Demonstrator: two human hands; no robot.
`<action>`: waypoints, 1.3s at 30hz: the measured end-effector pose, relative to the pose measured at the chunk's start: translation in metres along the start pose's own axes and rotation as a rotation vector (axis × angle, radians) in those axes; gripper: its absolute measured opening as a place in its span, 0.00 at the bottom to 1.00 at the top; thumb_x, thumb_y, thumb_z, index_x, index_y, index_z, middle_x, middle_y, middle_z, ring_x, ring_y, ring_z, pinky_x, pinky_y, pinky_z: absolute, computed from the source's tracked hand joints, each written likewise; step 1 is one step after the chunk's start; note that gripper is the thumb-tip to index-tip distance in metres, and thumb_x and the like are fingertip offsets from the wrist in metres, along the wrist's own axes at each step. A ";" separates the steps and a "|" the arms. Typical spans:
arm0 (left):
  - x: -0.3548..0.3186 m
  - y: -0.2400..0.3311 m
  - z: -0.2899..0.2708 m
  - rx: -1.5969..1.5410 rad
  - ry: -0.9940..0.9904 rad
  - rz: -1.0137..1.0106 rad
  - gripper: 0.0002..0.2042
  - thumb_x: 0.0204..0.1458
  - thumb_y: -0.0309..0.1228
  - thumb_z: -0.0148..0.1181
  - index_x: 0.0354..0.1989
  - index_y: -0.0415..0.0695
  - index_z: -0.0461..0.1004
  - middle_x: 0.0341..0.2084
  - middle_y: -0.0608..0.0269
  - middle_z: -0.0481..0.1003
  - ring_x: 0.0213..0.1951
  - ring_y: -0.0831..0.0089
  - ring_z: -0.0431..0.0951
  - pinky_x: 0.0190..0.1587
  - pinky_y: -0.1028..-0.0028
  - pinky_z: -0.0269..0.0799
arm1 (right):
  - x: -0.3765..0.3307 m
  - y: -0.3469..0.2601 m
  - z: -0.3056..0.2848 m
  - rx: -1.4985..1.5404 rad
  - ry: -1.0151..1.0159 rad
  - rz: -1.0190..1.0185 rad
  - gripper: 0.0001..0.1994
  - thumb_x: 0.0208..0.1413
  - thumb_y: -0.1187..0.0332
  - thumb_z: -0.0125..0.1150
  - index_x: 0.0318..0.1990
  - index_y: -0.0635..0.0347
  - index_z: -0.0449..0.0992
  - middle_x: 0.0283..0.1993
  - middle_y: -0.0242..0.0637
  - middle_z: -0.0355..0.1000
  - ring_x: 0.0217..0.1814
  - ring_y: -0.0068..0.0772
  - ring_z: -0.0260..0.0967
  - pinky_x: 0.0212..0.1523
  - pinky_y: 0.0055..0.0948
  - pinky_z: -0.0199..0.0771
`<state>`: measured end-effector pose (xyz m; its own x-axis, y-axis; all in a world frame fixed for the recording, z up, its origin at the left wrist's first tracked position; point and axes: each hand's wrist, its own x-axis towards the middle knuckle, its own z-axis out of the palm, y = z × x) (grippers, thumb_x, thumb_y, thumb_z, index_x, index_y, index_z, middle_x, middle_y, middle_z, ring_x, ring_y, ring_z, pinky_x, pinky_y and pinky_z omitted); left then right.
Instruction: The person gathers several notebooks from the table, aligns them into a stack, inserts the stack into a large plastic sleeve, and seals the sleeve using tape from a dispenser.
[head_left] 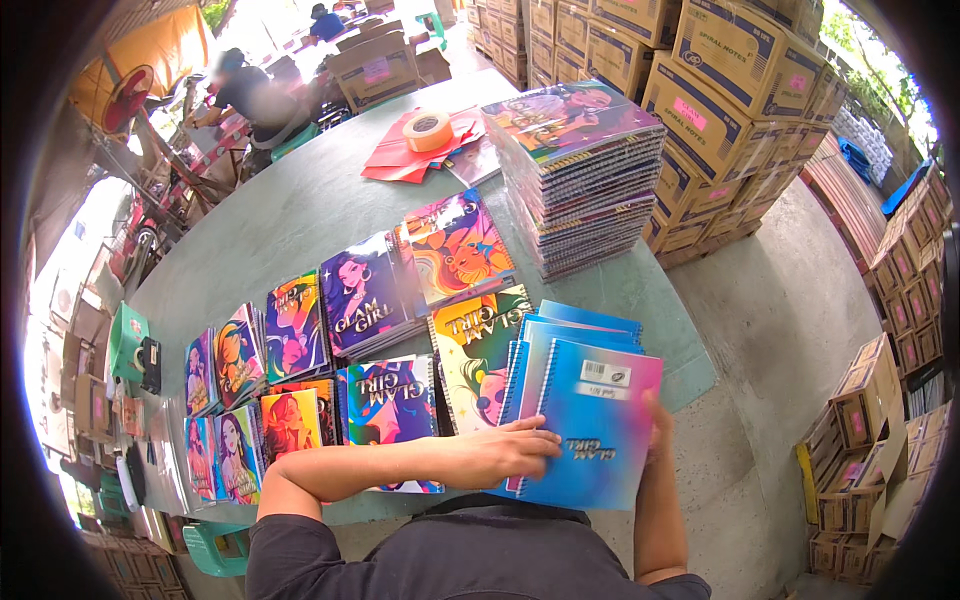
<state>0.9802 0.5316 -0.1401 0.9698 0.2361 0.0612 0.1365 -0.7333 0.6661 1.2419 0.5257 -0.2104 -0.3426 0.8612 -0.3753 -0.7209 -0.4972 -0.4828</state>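
A blue and pink spiral notebook (595, 440) lies back cover up in front of me, on top of more blue spiral notebooks (590, 318) fanned out beneath it. My left hand (520, 452) rests across its spiral side with the fingers stretched out over the cover. At its right edge, my right hand (657, 428) grips the notebook; it is slightly blurred and partly hidden behind the cover. Just left of these, a yellow and green notebook (478, 350) lies on the table, beside a purple notebook (388, 398) partly behind my left forearm.
Two rows of illustrated notebooks (365, 290) spread leftward over the green table (235, 240). A tall notebook stack (590, 190) stands at the back right, near red sheets (385, 160) and a tape roll (428, 131). Cartons (700, 130) pile up beyond. People sit farther back.
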 end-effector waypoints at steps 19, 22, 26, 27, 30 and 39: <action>-0.050 0.011 -0.145 0.542 1.236 -0.747 0.08 0.43 0.30 0.58 0.33 0.49 0.75 0.26 0.61 0.75 0.27 0.65 0.77 0.28 0.67 0.72 | -0.012 0.032 0.020 -0.235 0.034 -0.192 0.30 0.46 0.69 0.63 0.57 0.67 0.60 0.50 0.43 0.68 0.49 0.37 0.68 0.50 0.33 0.70; -0.014 0.013 -0.084 0.375 1.068 -0.683 0.26 0.42 0.56 0.63 0.32 0.42 0.77 0.24 0.56 0.77 0.24 0.62 0.77 0.30 0.68 0.72 | -0.031 0.040 0.022 -0.454 0.163 -0.277 0.23 0.49 0.67 0.58 0.52 0.66 0.64 0.45 0.44 0.70 0.43 0.37 0.70 0.44 0.34 0.72; -0.027 0.034 -0.015 0.367 0.958 -0.775 0.27 0.40 0.60 0.61 0.25 0.44 0.75 0.23 0.56 0.74 0.31 0.57 0.74 0.42 0.62 0.68 | -0.057 0.073 0.032 -0.553 0.266 -0.330 0.19 0.51 0.64 0.54 0.49 0.65 0.68 0.40 0.44 0.72 0.38 0.37 0.71 0.40 0.35 0.74; -0.052 0.041 -0.012 0.588 1.209 -0.581 0.22 0.40 0.54 0.65 0.27 0.45 0.75 0.26 0.59 0.73 0.37 0.61 0.72 0.44 0.62 0.66 | -0.063 0.083 0.036 -0.512 0.216 -0.302 0.19 0.51 0.64 0.54 0.49 0.65 0.68 0.40 0.44 0.72 0.38 0.37 0.71 0.40 0.35 0.74; -0.147 0.141 -0.012 0.146 1.364 -0.458 0.11 0.45 0.38 0.65 0.28 0.43 0.74 0.30 0.61 0.73 0.36 0.65 0.71 0.42 0.67 0.65 | -0.068 0.119 0.054 -0.436 0.091 -0.218 0.19 0.52 0.64 0.54 0.49 0.65 0.68 0.40 0.44 0.71 0.39 0.37 0.71 0.40 0.35 0.74; -0.311 0.364 0.144 -0.432 0.861 0.461 0.35 0.47 0.62 0.50 0.37 0.34 0.73 0.36 0.49 0.69 0.38 0.54 0.71 0.40 0.61 0.65 | -0.070 0.390 0.156 -0.380 -0.243 0.273 0.20 0.53 0.62 0.54 0.50 0.65 0.67 0.42 0.43 0.71 0.40 0.37 0.70 0.41 0.35 0.73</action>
<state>0.7569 0.0992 -0.0240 0.4167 0.4883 0.7668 -0.4542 -0.6188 0.6409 0.8903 0.2879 -0.2487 -0.6498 0.6724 -0.3544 -0.3324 -0.6707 -0.6631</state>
